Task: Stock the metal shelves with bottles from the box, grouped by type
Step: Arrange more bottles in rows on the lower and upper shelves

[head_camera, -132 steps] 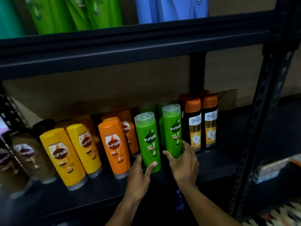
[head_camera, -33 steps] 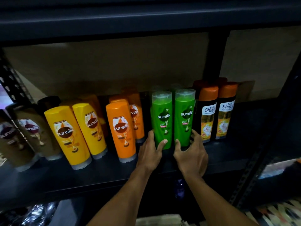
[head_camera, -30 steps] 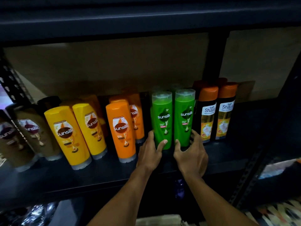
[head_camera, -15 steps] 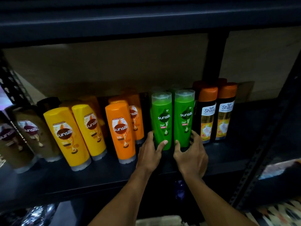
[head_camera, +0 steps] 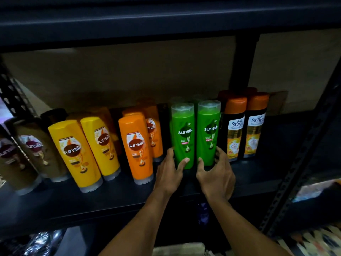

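Shelf [head_camera: 110,196] status, 9 to 3 o'clock: brown bottles [head_camera: 27,150] at 9, then yellow bottles [head_camera: 73,152], then orange bottles [head_camera: 135,146] at 11, each kept with its own type. Your left hand [head_camera: 168,172] wraps the base of the left green bottle [head_camera: 182,133]. Your right hand [head_camera: 215,174] wraps the right green bottle [head_camera: 208,132], touching it at 12. Black bottles [head_camera: 234,130] stand at 1. Looks mostly stocked, with the green pair being squared up. The box isn't clearly in view, so I can't tell what remains.
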`<action>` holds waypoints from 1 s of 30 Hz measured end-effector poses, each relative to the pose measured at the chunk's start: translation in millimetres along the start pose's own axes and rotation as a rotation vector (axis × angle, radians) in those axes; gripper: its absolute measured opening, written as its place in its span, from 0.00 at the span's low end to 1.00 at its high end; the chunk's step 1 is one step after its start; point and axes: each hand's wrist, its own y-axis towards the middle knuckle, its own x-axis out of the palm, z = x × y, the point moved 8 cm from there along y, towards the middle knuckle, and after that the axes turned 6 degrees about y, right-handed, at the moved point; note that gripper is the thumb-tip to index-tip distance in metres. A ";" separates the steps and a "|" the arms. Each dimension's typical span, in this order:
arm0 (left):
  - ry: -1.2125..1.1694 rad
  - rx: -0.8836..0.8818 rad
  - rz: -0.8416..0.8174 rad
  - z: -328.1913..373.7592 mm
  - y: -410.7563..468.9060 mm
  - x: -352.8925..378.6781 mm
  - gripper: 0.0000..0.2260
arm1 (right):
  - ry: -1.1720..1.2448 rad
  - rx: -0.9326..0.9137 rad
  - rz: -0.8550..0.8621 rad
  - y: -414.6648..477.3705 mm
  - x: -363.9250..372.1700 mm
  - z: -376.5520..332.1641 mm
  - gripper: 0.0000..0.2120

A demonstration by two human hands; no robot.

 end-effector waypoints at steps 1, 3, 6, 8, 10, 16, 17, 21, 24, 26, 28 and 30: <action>0.000 0.002 -0.001 0.0 0.0 0.2 0.19 | -0.003 0.001 -0.001 0.1 0.0 -0.4 0.31; 0.001 0.002 0.003 0.5 -0.1 -0.6 0.19 | -0.001 -0.002 -0.005 0.2 0.8 0.2 0.31; 0.021 -0.009 -0.006 -1.5 -0.8 -0.5 0.22 | -0.005 -0.006 -0.022 0.7 2.5 2.3 0.31; 0.044 -0.017 -0.029 -3.3 -3.9 0.8 0.27 | -0.018 0.009 -0.061 0.0 3.6 4.3 0.32; 0.050 -0.020 -0.056 -1.6 -11.4 -0.1 0.31 | -0.023 0.016 -0.112 -3.1 3.3 6.4 0.34; 0.052 -0.030 -0.169 0.9 -53.6 -18.4 0.37 | -0.036 0.052 -0.213 -29.1 -20.2 6.1 0.34; 0.043 -0.021 -0.179 1.2 -60.1 -23.7 0.36 | -0.035 0.048 -0.225 -35.0 -23.1 3.1 0.33; 0.029 0.016 -0.199 5.5 -94.4 -60.0 0.31 | 0.012 0.002 -0.255 -63.9 -30.6 -21.3 0.30; 0.008 0.037 -0.161 7.9 -114.5 -96.7 0.24 | 0.063 -0.050 -0.283 -83.6 -26.4 -45.9 0.29; 0.015 0.047 -0.105 7.0 -121.1 -123.1 0.20 | 0.104 -0.088 -0.316 -95.7 -20.0 -66.0 0.28; 0.008 0.041 -0.025 2.6 -122.9 -151.0 0.17 | 0.146 -0.122 -0.366 -107.8 -6.9 -84.6 0.29; -0.013 0.026 0.059 -2.5 -120.0 -172.0 0.15 | 0.185 -0.141 -0.417 -115.6 7.0 -96.0 0.30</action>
